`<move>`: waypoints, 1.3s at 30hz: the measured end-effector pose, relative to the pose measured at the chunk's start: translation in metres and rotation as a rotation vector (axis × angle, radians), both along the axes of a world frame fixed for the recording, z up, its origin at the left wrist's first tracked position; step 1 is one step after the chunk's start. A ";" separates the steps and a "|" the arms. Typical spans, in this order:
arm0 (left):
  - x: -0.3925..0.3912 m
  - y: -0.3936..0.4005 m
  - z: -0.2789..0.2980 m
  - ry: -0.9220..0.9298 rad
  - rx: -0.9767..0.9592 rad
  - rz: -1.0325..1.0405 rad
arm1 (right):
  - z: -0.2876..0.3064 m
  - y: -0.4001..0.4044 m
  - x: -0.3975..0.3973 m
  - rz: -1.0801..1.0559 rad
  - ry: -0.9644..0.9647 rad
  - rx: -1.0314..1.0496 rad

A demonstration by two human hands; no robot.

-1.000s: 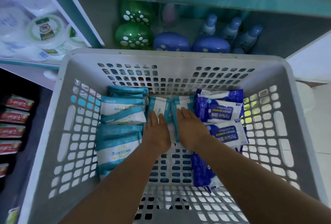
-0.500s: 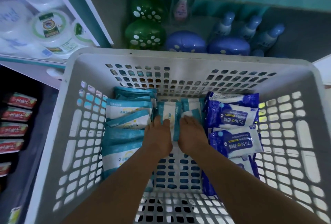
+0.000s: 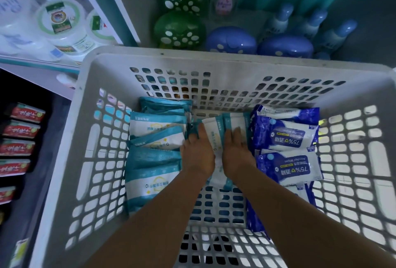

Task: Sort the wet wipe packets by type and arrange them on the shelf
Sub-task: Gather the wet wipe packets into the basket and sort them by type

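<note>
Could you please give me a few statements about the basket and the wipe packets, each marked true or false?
1. Both hands are inside the grey basket. True.
2. The blue alcohol wipe packets lie on the left side of the basket. False: they lie on the right; the teal packets are on the left.
3. The left hand and right hand rest on the teal-and-white packets in the middle. True.
4. The right hand holds a blue packet above the basket. False: it lies on the middle packets, low in the basket.
5. Green and blue dome-shaped containers stand on the shelf beyond the basket. True.
</note>
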State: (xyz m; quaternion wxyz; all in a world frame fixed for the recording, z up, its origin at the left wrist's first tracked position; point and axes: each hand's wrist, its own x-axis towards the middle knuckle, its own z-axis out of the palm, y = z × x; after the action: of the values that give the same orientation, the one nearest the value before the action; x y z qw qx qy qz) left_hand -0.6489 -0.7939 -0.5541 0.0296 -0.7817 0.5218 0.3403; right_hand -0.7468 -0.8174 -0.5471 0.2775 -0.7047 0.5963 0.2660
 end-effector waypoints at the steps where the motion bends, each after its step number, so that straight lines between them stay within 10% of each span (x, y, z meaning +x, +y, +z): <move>1: -0.001 -0.001 -0.001 -0.014 -0.002 0.008 | -0.001 -0.001 -0.001 0.023 0.012 -0.025; 14: -0.001 -0.008 -0.019 -0.100 -0.049 0.109 | -0.014 0.010 -0.005 -0.115 -0.001 -0.097; 31: 0.004 -0.012 0.013 0.300 -0.201 0.372 | -0.003 0.018 -0.015 -0.087 -0.132 -0.072; 39: 0.071 -0.003 0.067 -0.039 -0.413 0.187 | 0.033 -0.005 -0.020 -0.075 -0.168 -0.182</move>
State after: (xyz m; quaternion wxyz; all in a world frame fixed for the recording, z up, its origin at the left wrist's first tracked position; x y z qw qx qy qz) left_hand -0.5783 -0.7965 -0.4875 -0.1526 -0.8225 0.5050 0.2126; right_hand -0.7670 -0.8225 -0.5143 0.2710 -0.7241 0.6186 0.1404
